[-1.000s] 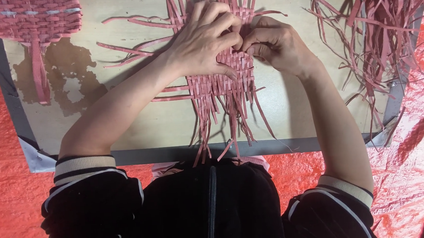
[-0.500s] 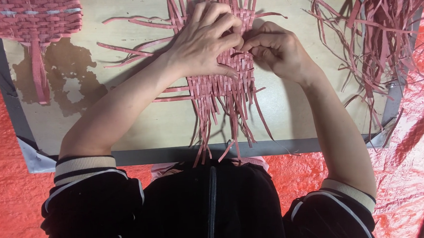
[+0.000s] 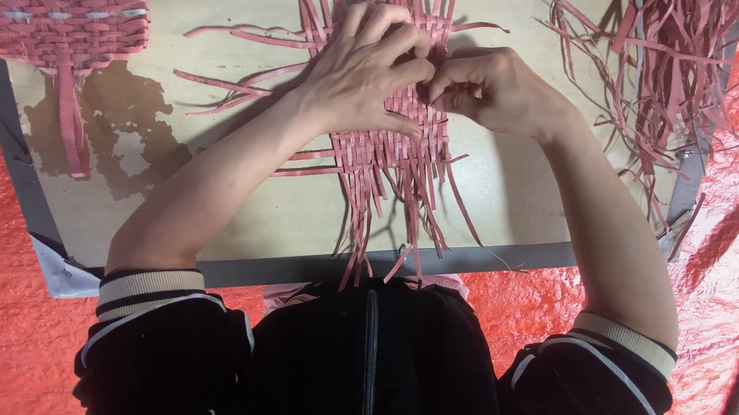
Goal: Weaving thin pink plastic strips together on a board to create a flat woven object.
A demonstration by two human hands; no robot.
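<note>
A half-woven mat of pink strips [image 3: 381, 151] lies in the middle of a tan board [image 3: 251, 223], loose ends fanning towards me and away. My left hand [image 3: 360, 73] presses flat on the weave, fingers spread over its upper part. My right hand [image 3: 489, 89] sits at the mat's right edge, fingertips pinched on a pink strip [image 3: 436, 88] where it enters the weave. The two hands touch at the fingertips. The weave under the hands is hidden.
A finished pink woven piece [image 3: 51, 35] with a hanging tail lies at the board's far left. A heap of loose pink strips [image 3: 676, 52] covers the right side. A dark stain [image 3: 117, 129] marks the board. Orange-red plastic sheeting [image 3: 20, 366] surrounds the board.
Both hands stay on the mat. The right hand's fingers have shifted slightly at the strip by the mat's right edge; the left hand holds still.
</note>
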